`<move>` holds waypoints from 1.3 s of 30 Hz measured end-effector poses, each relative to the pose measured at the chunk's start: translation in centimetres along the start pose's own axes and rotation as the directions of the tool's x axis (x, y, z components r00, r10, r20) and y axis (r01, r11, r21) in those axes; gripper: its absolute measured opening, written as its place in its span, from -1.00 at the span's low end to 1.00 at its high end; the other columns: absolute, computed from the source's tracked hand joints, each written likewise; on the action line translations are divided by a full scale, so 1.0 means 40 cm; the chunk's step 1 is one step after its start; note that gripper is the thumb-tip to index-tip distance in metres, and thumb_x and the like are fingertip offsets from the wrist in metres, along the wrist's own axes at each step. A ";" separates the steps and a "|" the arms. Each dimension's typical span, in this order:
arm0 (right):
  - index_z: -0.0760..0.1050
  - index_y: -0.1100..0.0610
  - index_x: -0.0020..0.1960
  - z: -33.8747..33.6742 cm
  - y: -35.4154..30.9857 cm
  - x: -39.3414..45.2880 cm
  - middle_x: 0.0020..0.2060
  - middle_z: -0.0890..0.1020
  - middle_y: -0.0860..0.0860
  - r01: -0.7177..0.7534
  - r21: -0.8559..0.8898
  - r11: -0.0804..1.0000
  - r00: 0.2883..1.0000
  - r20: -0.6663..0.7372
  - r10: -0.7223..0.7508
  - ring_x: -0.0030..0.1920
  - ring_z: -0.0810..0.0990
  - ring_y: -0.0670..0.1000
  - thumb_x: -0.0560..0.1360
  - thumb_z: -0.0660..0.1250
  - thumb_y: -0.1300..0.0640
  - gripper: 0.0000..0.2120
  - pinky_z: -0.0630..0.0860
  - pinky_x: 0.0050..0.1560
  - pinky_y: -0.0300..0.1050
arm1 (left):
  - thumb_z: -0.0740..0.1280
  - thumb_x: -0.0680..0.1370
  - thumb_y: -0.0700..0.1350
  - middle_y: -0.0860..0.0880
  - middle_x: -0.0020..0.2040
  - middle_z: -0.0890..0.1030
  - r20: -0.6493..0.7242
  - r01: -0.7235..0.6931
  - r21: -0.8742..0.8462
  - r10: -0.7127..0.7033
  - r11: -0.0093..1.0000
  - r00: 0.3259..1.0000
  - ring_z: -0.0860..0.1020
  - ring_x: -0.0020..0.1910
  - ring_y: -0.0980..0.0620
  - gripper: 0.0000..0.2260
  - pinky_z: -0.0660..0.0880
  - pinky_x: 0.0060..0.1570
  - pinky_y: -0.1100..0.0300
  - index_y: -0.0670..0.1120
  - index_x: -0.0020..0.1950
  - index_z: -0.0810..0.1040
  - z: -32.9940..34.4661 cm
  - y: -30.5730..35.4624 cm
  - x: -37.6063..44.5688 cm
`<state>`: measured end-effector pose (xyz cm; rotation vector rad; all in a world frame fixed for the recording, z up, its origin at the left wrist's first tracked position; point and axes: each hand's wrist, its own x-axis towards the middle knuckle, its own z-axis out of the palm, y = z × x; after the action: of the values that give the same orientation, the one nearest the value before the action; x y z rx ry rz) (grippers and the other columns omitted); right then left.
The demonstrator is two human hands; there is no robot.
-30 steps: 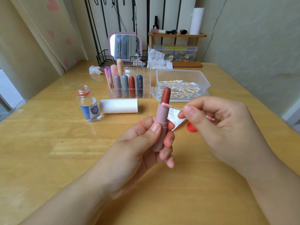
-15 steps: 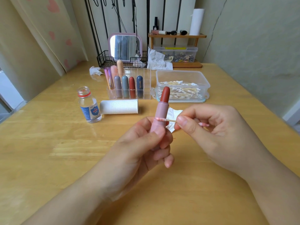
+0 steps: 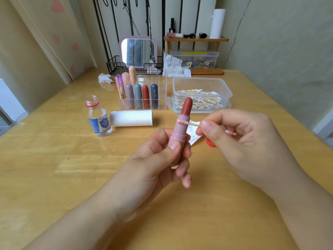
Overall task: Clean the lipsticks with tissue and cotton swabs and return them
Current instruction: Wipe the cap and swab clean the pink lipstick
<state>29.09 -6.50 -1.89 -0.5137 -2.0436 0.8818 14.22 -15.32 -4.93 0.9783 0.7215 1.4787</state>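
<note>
My left hand (image 3: 153,163) grips an uncapped pink lipstick (image 3: 181,127) upright, its brick-red stick pointing up. My right hand (image 3: 239,145) pinches a cotton swab (image 3: 191,123) between thumb and forefinger. The swab's pink-stained tip lies across the pink tube just below the red stick. Behind the hands, a clear organizer (image 3: 144,98) holds several capped lipsticks. A clear box of cotton swabs (image 3: 200,94) stands to its right. A white tissue roll (image 3: 131,118) lies in front of the organizer.
A small open bottle with a blue label (image 3: 98,118) stands at the left. A folded tissue (image 3: 193,134) and a red cap (image 3: 210,142) lie under my right hand. A mirror (image 3: 137,51), wire basket, crumpled tissues and a wooden shelf (image 3: 195,39) line the table's far edge.
The swab tip went down the pink tube towards my left thumb, then back up near the red stick. Both hands stayed almost in place.
</note>
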 end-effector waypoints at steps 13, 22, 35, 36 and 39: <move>0.57 0.03 -0.24 -0.001 0.002 0.002 -0.43 0.50 0.11 0.020 -0.011 1.000 0.999 -0.044 -0.021 -0.41 0.43 0.10 0.46 0.27 -0.06 -0.79 0.41 -0.36 -0.07 | 0.26 0.46 -0.12 -0.07 -0.25 0.49 -0.034 0.006 0.021 -0.005 1.000 0.999 0.39 -0.38 0.04 -0.77 0.48 -0.33 0.14 -0.24 0.02 0.50 0.001 0.001 0.001; 0.57 0.03 -0.27 -0.001 0.000 0.000 -0.45 0.52 0.02 0.002 0.004 1.000 1.000 0.025 -0.002 -0.43 0.40 -0.02 0.48 0.32 0.00 -0.82 0.35 -0.39 -0.31 | 0.27 0.46 -0.13 -0.07 -0.26 0.47 -0.028 0.006 -0.016 -0.006 1.000 1.000 0.38 -0.38 0.04 -0.79 0.48 -0.32 0.14 -0.23 0.00 0.52 0.000 0.002 0.001; 0.56 0.12 -0.27 -0.001 -0.008 0.000 -0.44 0.59 -0.16 -0.006 0.061 0.998 0.992 0.126 -0.002 -0.39 0.49 -0.24 0.49 0.31 0.14 -0.82 0.34 -0.29 -0.51 | 0.25 0.48 -0.08 -0.09 -0.23 0.53 0.026 0.007 -0.003 -0.007 1.000 1.000 0.49 -0.30 0.01 -0.73 0.54 -0.25 0.10 -0.19 0.02 0.64 -0.009 -0.004 0.008; 0.56 0.10 -0.27 0.000 -0.008 -0.001 -0.44 0.58 -0.14 0.001 0.045 0.999 0.993 0.118 -0.006 -0.40 0.48 -0.24 0.49 0.33 0.09 -0.82 0.34 -0.30 -0.51 | 0.25 0.48 -0.09 -0.10 -0.25 0.51 0.020 0.014 -0.024 -0.013 1.000 1.000 0.47 -0.32 0.01 -0.74 0.54 -0.25 0.10 -0.19 0.02 0.64 -0.009 -0.004 0.009; 0.57 0.01 -0.27 0.000 -0.002 -0.001 -0.45 0.53 -0.03 0.000 -0.024 1.000 0.996 0.091 0.002 -0.42 0.39 -0.21 0.45 0.26 -0.05 -0.79 0.31 -0.34 -0.48 | 0.30 0.53 -0.14 -0.09 -0.28 0.45 0.029 0.009 -0.105 -0.006 0.994 1.000 0.38 -0.38 0.04 -0.81 0.53 -0.24 0.09 -0.24 0.06 0.54 -0.016 -0.005 0.012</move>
<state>29.12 -6.60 -1.85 -0.4957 -2.1385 0.8966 13.73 -14.76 -5.31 0.9138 0.6193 1.4780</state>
